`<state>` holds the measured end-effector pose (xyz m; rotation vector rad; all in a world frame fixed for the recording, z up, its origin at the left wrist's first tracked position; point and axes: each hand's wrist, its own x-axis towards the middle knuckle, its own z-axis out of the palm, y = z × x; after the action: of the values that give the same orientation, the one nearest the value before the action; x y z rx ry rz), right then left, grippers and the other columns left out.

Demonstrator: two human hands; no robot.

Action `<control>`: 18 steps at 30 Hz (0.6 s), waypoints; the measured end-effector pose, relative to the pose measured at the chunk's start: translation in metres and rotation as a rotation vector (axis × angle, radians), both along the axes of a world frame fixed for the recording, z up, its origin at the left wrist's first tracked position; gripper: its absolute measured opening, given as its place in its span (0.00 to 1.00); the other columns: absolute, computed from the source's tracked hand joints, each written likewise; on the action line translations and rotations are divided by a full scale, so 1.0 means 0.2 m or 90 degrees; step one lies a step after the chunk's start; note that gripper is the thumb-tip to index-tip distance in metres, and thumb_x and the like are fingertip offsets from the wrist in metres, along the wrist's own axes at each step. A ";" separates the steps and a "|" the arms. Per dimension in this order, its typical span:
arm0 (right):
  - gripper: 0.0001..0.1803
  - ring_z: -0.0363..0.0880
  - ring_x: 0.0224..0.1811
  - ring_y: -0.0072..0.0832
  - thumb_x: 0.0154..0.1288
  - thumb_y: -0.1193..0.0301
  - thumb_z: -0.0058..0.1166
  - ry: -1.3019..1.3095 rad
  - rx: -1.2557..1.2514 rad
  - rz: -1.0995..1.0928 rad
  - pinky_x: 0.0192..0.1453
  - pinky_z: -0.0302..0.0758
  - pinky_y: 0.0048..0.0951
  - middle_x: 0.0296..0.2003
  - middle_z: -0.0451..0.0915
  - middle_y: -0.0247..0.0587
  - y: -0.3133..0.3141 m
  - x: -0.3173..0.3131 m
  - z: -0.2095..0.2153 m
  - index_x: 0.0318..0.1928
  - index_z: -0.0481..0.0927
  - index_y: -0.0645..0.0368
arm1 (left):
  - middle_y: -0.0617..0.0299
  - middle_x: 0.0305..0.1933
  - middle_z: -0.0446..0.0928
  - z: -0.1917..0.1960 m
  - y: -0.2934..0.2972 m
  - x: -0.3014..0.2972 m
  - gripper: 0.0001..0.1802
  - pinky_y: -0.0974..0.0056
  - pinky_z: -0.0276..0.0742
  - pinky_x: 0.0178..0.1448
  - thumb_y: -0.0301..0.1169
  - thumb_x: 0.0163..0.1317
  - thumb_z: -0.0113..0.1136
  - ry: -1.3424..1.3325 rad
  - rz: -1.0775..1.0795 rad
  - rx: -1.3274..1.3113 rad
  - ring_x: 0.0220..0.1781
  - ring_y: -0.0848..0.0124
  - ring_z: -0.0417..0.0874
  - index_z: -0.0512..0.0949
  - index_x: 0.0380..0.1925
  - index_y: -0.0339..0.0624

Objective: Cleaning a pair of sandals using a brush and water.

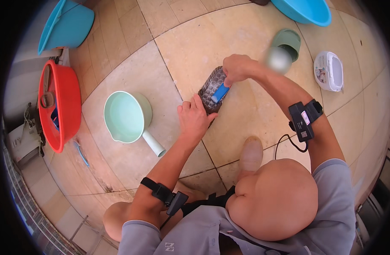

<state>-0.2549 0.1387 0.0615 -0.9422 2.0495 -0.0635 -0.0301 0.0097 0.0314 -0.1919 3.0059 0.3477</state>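
On the tiled floor in front of me lies a dark shoe (209,87), its sole turned up and covered in round bumps. My left hand (192,119) grips its near left edge, fingers closed against it. In my right hand (239,68), at the far right side of the shoe, is a blue oblong brush (220,93), lying across the sole. The brush's underside and its far end are hidden. To the left of my left hand stands a pale green water dipper (124,117), its handle pointing toward me.
A red basin (71,106) with things inside and a blue tub (73,25) stand at left. A thin blue brush (81,154) lies near the basin. Beyond my right arm are a green slipper (287,40), partly blurred, a white container (329,71) and a blue basin (303,10).
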 end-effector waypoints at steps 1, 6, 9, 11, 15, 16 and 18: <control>0.18 0.85 0.32 0.42 0.43 0.59 0.70 -0.001 -0.006 0.005 0.35 0.78 0.38 0.28 0.85 0.49 -0.03 0.00 0.01 0.29 0.87 0.62 | 0.57 0.36 0.80 0.00 -0.01 -0.01 0.51 0.56 0.64 0.44 0.54 0.38 0.78 0.042 -0.005 -0.009 0.39 0.60 0.76 0.68 0.56 0.31; 0.18 0.84 0.31 0.43 0.43 0.57 0.69 0.082 -0.055 0.061 0.33 0.78 0.40 0.26 0.85 0.46 -0.05 0.06 -0.06 0.26 0.86 0.59 | 0.57 0.36 0.79 -0.03 0.01 -0.01 0.50 0.55 0.63 0.44 0.53 0.38 0.78 0.018 -0.005 0.004 0.39 0.60 0.75 0.68 0.55 0.32; 0.18 0.84 0.31 0.42 0.44 0.57 0.69 0.096 -0.181 0.065 0.33 0.78 0.40 0.26 0.84 0.46 -0.07 0.25 -0.18 0.27 0.85 0.59 | 0.58 0.36 0.79 -0.03 0.02 0.00 0.50 0.55 0.63 0.44 0.53 0.38 0.79 0.014 -0.011 0.000 0.38 0.60 0.75 0.68 0.55 0.31; 0.17 0.84 0.31 0.42 0.45 0.57 0.68 0.109 -0.159 0.059 0.33 0.78 0.39 0.26 0.84 0.46 -0.03 0.22 -0.18 0.27 0.85 0.59 | 0.58 0.36 0.79 -0.04 0.04 -0.05 0.50 0.55 0.63 0.44 0.53 0.38 0.79 -0.029 -0.017 0.001 0.38 0.60 0.75 0.68 0.55 0.31; 0.17 0.84 0.32 0.41 0.47 0.57 0.66 0.069 -0.104 0.020 0.34 0.78 0.39 0.27 0.84 0.46 -0.03 -0.01 0.01 0.27 0.84 0.59 | 0.59 0.36 0.79 -0.07 -0.06 0.07 0.51 0.56 0.63 0.44 0.54 0.36 0.79 0.082 -0.016 -0.022 0.37 0.60 0.76 0.69 0.54 0.32; 0.17 0.84 0.32 0.41 0.47 0.57 0.66 0.129 -0.184 0.060 0.34 0.78 0.39 0.27 0.84 0.46 -0.08 0.21 -0.17 0.27 0.83 0.58 | 0.58 0.36 0.79 -0.10 -0.01 0.02 0.51 0.56 0.63 0.44 0.54 0.36 0.79 0.083 -0.013 -0.018 0.36 0.60 0.76 0.69 0.54 0.32; 0.17 0.84 0.33 0.41 0.48 0.57 0.65 0.179 -0.198 0.034 0.34 0.78 0.38 0.27 0.83 0.46 -0.05 0.15 -0.21 0.27 0.83 0.58 | 0.58 0.36 0.79 -0.07 0.06 -0.08 0.51 0.56 0.63 0.43 0.55 0.35 0.79 0.070 -0.017 -0.011 0.36 0.60 0.76 0.69 0.54 0.32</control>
<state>-0.2252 0.1286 0.0202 -1.2562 2.3139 -0.2377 -0.0465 0.0207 0.0181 -0.1381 3.1171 0.3406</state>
